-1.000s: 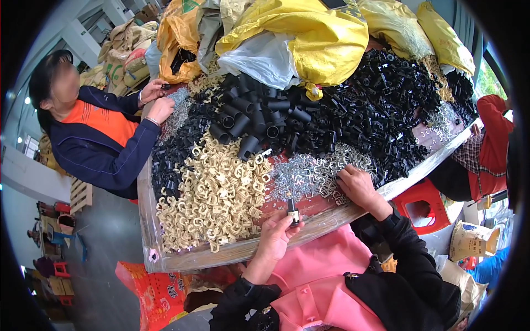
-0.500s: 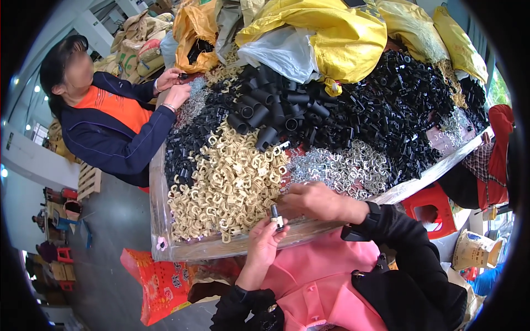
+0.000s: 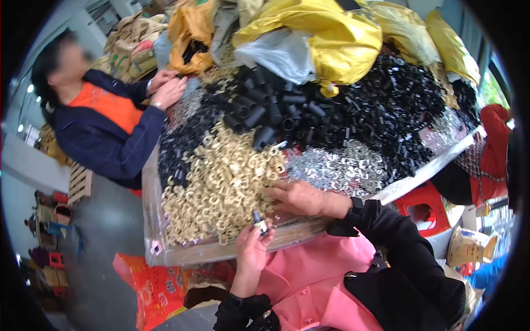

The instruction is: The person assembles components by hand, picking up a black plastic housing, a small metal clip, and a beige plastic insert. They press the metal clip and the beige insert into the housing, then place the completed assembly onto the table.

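Left hand (image 3: 252,249) pinches a small black tube part (image 3: 258,219) upright between fingertips, just off the near table edge (image 3: 221,251). Right hand (image 3: 298,197) lies palm-down, fingers curled into the cream ring pile (image 3: 221,187), beside the silver clips (image 3: 342,168); grip contents hidden. Coworker's hands (image 3: 165,88) at far-left corner
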`<state>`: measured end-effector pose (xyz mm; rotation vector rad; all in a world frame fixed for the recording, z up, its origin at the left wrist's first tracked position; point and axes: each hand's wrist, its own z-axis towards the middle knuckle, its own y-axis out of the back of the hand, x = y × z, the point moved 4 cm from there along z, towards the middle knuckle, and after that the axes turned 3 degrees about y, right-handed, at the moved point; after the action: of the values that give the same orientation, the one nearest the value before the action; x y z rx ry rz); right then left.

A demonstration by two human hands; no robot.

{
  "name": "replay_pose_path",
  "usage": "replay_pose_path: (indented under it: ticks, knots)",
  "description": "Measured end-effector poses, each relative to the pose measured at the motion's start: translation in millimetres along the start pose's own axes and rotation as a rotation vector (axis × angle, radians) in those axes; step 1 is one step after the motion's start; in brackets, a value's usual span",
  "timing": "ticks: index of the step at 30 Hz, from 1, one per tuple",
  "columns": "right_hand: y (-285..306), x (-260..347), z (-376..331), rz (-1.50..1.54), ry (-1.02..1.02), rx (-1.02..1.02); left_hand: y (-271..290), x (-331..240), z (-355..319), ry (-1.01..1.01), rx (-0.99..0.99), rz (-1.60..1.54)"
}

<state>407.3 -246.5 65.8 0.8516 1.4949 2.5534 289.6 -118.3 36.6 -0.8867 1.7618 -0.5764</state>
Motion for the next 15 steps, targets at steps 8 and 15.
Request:
replay_pose_path:
  ticks: [8, 15]
  knots:
    - [102.3, -60.8, -111.7, -0.532, -0.429, -0.142, 4.4, 1.4, 4.5, -0.006, 0.008, 0.021]
    - [142.6, -94.0, -206.7, -0.616, -0.853, -0.098, -12.4, 11.5, 17.2, 0.026, 0.029, 0.068]
